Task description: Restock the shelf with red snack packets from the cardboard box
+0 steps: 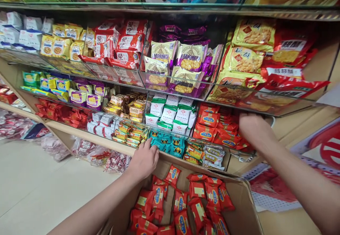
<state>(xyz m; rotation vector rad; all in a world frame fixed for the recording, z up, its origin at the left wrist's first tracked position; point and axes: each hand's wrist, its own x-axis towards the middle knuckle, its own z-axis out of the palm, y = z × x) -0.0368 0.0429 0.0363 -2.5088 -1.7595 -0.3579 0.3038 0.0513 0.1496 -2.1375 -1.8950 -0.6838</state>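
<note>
My left hand [145,159] rests with fingers loosely bent, at the shelf's front lip beside teal snack packets [166,143] and the far left corner of a cardboard carton [240,192]. It seems to hold nothing. Red-wrapped snack packets [181,200] lie loose inside the carton. At the right end of the lower shelf, my right hand [251,130] is blurred. It reaches against a compartment of matching red packets [208,118]; its fingers are hidden, so what they hold cannot be made out.
Clear dividers and a glass shelf edge [170,5] separate rows of biscuits, including purple-and-cream packs [190,56] and yellow packs [245,59] overhead. White-and-green packs [170,113] fill a middle compartment. Bagged goods [98,155] lie below, near the tiled floor [34,178].
</note>
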